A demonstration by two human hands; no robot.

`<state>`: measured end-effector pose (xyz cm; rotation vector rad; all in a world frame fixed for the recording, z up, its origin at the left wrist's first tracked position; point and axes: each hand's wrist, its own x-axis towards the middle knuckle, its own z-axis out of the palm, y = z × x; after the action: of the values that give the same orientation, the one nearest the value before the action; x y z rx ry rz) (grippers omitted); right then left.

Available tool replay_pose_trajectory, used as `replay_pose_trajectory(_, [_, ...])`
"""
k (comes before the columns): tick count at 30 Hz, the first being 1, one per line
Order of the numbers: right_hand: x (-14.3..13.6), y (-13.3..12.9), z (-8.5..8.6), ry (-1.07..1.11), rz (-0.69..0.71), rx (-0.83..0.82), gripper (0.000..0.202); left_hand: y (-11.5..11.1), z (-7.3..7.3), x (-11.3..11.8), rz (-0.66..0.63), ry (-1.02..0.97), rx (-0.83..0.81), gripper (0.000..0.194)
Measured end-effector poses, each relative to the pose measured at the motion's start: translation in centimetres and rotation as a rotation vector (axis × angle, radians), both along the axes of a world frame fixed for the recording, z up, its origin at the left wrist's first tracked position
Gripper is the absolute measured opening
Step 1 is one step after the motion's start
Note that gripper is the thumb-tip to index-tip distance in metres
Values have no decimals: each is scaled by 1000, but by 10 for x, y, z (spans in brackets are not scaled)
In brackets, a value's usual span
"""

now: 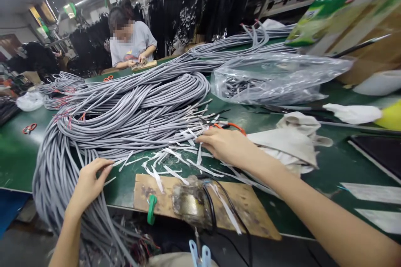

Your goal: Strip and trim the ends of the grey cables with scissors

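Observation:
Bundles of grey cables (138, 100) lie looped across the green table and hang over its front edge. My left hand (90, 181) is beside the hanging cables, thumb and forefinger pinched at the end of a thin white strip. My right hand (224, 144) reaches over the cut cable ends, fingers together near white strips; what it holds, if anything, is too small to name. Loose white strips (178, 156) are scattered between the hands. Orange-handled scissors (236, 127) lie just behind my right hand.
A wooden board (247, 204) with a metal device (189, 202) and a green clamp (151, 209) sits at the front edge. A clear plastic bag (275, 77), beige cloth (291, 142) and dark tray (379, 154) are to the right. Another person (133, 41) sits across the table.

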<state>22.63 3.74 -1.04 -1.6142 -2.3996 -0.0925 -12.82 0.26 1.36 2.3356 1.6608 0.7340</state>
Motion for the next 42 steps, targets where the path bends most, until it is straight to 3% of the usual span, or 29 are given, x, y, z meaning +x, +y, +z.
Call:
replay_pose_trajectory(5, [-12,-7,4,32,106,-103,23,16,-14,-3,71,47,157,23])
replay_pose_trajectory(11, [-7,-18,17,214,315,-520,24,38,-24,-4,108,207,249,29])
replay_pose_trajectory(17, [-22,-24,13,189,223,-459,26,59,-26,-13,98,361,273,29])
replay_pose_trajectory(20, [-15,-21,13,167,61,-397,25,68,-22,-17,59,369,259,22])
replay_pose_trajectory(25, [32,0,14,77,-441,-301,29,82,-15,-15,21,394,274,12])
replay_pose_trajectory(28, [61,22,11,70,-564,-326,25,85,-15,-11,12,418,305,13])
replay_pose_trajectory(32, [84,47,3,154,-457,-409,32,83,-13,-7,34,449,289,11])
replay_pose_trajectory(35, [90,58,-6,215,-324,-450,23,78,-11,-2,58,479,246,9])
replay_pose_trajectory(38, [92,64,-17,272,-245,-411,5,75,-11,2,69,497,202,8])
replay_pose_trajectory(42, [90,64,-37,351,-130,-373,10,70,-17,6,112,507,160,6])
